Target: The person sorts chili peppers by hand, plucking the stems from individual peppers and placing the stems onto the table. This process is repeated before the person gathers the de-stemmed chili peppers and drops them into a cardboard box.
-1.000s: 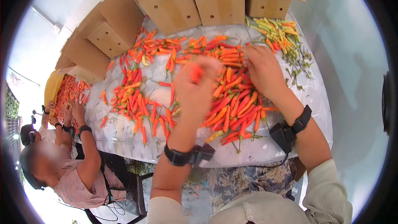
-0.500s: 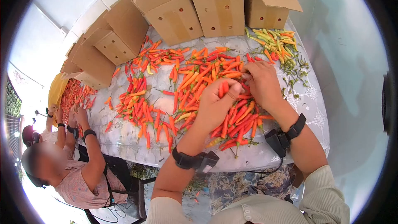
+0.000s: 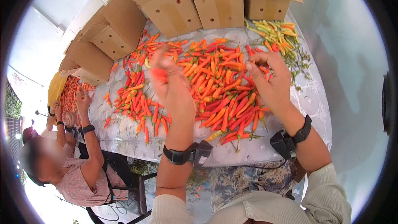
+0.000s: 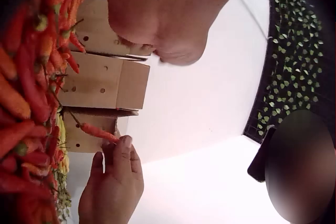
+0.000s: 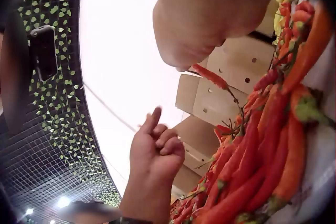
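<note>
In the head view my left hand [image 3: 176, 85], blurred, is raised over the left part of the chili pile [image 3: 224, 87]. Its fingers curl round something red, apparently chili peppers [image 3: 159, 75]; how many is hidden. In the right wrist view that hand shows its bent fingers from the other side. My right hand [image 3: 273, 76] is above the right edge of the pile. Thumb and fingertips pinch one red chili pepper [image 4: 98, 132] by its tip, its thin green stem pointing away, as the left wrist view shows.
Cardboard boxes [image 3: 219, 6] line the table's far side. Yellow-green chilies [image 3: 277, 33] and loose green stems [image 3: 300, 64] lie at the far right. A second red-orange pile [image 3: 139, 103] lies at left. Other people work at the table's left end, one in a pink shirt [image 3: 89, 180].
My left hand goes from left of the pile to beside the right hand, then swings back up and left, red still in it. The right hand has turned slightly and holds a chili.
</note>
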`<control>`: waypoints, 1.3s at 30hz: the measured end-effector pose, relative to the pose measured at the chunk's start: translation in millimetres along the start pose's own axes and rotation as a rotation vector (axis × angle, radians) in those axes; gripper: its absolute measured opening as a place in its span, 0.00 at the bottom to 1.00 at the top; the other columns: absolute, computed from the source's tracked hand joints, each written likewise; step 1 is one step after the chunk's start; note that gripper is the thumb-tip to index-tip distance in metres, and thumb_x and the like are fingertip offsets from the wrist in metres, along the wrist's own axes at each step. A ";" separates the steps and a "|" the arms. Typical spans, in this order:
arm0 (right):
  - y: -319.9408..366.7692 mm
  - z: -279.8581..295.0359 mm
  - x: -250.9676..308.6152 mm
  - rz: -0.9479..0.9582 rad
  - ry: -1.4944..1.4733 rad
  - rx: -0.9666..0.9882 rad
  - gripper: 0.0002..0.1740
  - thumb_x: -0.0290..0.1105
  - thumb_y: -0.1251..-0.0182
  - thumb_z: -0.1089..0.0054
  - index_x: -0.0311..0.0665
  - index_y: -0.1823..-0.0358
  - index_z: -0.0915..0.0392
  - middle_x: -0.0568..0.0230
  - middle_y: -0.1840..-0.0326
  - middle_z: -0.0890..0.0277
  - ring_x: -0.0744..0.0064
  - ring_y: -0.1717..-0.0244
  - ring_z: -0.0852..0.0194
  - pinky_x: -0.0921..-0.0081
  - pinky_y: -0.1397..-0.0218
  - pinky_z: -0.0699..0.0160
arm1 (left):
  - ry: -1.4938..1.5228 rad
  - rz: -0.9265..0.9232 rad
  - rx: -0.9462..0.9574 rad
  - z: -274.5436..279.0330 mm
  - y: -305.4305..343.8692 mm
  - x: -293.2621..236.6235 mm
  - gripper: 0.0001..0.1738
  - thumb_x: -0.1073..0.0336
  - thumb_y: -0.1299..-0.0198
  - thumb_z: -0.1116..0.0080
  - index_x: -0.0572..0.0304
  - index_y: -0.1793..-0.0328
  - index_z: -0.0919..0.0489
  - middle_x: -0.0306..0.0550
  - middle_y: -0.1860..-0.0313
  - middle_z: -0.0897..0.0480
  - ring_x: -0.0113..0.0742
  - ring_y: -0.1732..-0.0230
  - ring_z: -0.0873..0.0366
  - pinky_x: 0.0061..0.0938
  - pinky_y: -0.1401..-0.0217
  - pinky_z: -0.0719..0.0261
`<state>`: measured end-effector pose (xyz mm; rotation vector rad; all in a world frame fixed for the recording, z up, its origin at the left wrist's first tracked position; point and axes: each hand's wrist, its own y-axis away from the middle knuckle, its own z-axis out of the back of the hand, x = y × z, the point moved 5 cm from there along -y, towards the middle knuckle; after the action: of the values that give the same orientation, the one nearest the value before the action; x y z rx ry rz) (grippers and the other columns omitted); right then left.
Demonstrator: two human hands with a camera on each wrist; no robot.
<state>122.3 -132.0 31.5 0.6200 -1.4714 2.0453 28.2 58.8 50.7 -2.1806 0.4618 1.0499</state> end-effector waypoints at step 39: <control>14.7 -25.5 29.8 0.149 -0.018 0.453 0.07 0.29 0.46 0.38 0.36 0.76 0.26 0.58 0.77 0.32 0.54 0.70 0.31 0.61 0.65 0.32 | -0.074 0.806 0.411 -22.6 36.3 59.8 0.12 0.57 0.33 0.48 0.57 0.64 0.28 0.30 0.80 0.32 0.16 0.85 0.40 0.15 0.85 0.45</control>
<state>88.9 -106.7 32.7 0.7196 -1.0907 2.5220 57.1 15.4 -1.1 -1.5841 1.4542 1.2795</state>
